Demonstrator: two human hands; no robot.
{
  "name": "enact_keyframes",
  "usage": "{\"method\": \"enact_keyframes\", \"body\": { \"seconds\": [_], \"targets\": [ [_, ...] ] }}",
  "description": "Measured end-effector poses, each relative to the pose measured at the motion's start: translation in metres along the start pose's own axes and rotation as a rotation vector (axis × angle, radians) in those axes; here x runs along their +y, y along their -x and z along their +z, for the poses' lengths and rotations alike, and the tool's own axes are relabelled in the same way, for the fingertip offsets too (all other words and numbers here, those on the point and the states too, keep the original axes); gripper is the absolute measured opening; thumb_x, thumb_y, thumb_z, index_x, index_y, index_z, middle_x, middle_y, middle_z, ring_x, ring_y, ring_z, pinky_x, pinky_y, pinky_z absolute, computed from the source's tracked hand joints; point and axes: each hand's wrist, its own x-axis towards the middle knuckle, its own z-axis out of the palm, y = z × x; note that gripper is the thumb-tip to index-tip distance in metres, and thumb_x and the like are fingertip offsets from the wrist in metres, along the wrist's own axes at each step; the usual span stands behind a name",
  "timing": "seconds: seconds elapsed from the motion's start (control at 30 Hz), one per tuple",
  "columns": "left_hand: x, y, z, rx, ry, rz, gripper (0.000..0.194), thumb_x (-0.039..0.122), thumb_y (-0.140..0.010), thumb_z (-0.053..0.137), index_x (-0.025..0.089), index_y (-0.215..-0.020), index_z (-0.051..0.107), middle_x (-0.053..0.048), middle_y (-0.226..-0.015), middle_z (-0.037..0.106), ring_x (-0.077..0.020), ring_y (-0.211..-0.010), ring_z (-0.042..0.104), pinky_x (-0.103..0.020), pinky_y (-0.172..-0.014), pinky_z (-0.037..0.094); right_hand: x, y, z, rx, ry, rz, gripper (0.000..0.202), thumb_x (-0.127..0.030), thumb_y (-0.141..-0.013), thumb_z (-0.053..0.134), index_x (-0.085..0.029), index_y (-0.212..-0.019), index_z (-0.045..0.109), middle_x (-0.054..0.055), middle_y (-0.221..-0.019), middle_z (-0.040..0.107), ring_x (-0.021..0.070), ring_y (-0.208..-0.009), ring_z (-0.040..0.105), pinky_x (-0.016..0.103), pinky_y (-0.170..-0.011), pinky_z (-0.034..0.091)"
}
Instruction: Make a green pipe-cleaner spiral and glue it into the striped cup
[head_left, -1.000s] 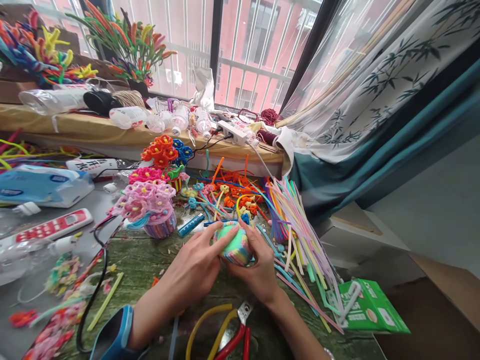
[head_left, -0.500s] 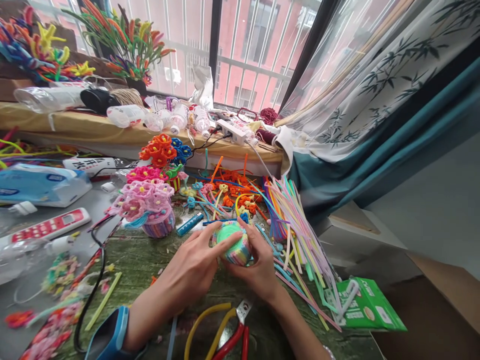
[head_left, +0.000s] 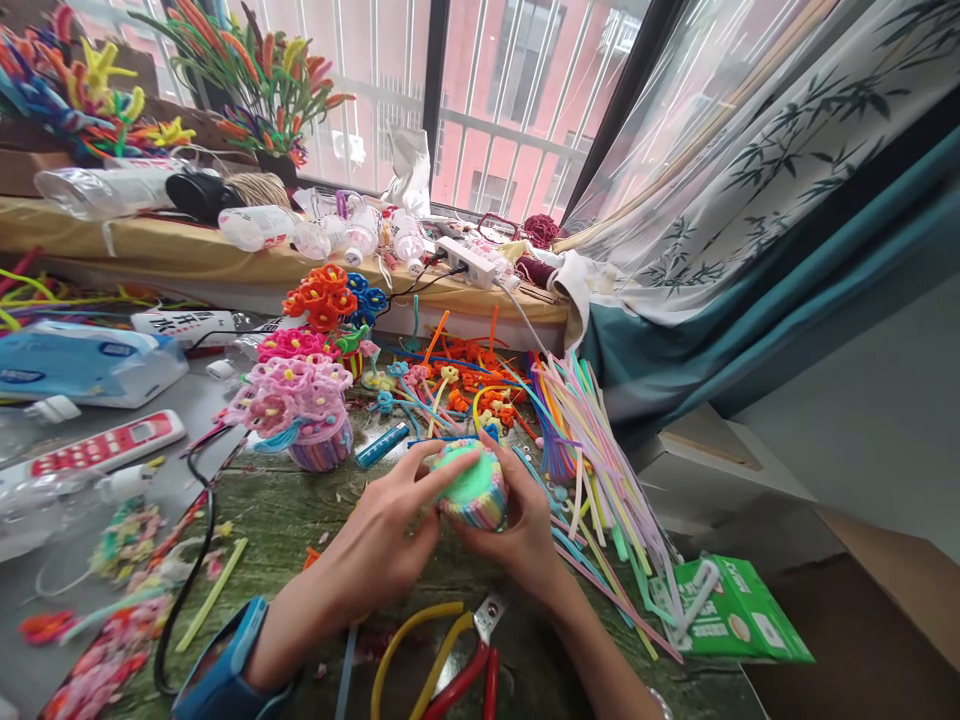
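Between my two hands is a small round pot, its side wrapped in pastel-striped fuzzy stems and its top filled with a smooth mint-green material. My right hand grips the pot from the right and underneath. My left hand holds its left side, the index finger lying over the green surface. Just below lie pliers with red and yellow handles. A teal tube-shaped item rests beyond my left hand. Further left stands a finished-looking pot of pink fuzzy flowers.
Loose pastel pipe cleaners spread to the right, beside a green packet at the table edge. Orange pipe-cleaner pieces are heaped behind the pot. A black cable, a tissue pack and plastic bottles occupy the left.
My left index finger has slid up and back across the green top, so more of it shows. The pot has turned slightly in my hands; the view has shifted a little.
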Motion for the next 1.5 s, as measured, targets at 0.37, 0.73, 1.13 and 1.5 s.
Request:
{"method": "enact_keyframes", "body": {
  "seconds": [0.37, 0.73, 1.13, 1.5],
  "targets": [
    [0.010, -0.006, -0.015, 0.028, 0.196, -0.029, 0.058, 0.017, -0.092, 0.060, 0.032, -0.145, 0.041, -0.002, -0.115, 0.056, -0.0127, -0.087, 0.059, -0.028, -0.085, 0.051, 0.001, 0.000, -0.005, 0.015, -0.409, 0.247, 0.072, -0.063, -0.071, 0.073, -0.024, -0.128, 0.052, 0.008, -0.110, 0.069, 0.0266, -0.096, 0.069, 0.036, -0.080, 0.059],
    [0.003, -0.001, -0.008, 0.078, -0.005, 0.076, 0.073, 0.030, -0.085, 0.074, 0.040, -0.148, 0.039, -0.003, -0.109, 0.053, -0.0202, -0.094, 0.053, -0.036, -0.084, 0.049, 0.000, 0.001, -0.002, -0.076, -0.606, 0.370, 0.064, -0.064, -0.072, 0.072, -0.021, -0.120, 0.065, 0.012, -0.109, 0.073, 0.0284, -0.090, 0.072, 0.039, -0.078, 0.060],
    [0.013, -0.002, -0.013, 0.049, -0.092, 0.099, 0.080, 0.034, -0.082, 0.078, 0.043, -0.149, 0.036, -0.001, -0.111, 0.053, -0.0212, -0.097, 0.052, -0.035, -0.087, 0.042, 0.003, 0.001, -0.007, -0.165, -0.642, 0.363, 0.064, -0.066, -0.068, 0.071, -0.021, -0.112, 0.071, 0.011, -0.095, 0.076, 0.0293, -0.084, 0.074, 0.037, -0.068, 0.061],
    [0.014, -0.001, -0.012, 0.062, -0.114, 0.155, 0.069, 0.038, -0.089, 0.069, 0.042, -0.150, 0.036, -0.002, -0.108, 0.056, -0.0211, -0.096, 0.052, -0.035, -0.088, 0.040, -0.002, -0.001, -0.009, -0.195, -0.753, 0.409, 0.063, -0.058, -0.063, 0.076, -0.021, -0.114, 0.072, 0.011, -0.105, 0.076, 0.0335, -0.095, 0.074, 0.042, -0.079, 0.061]
  ]
}}
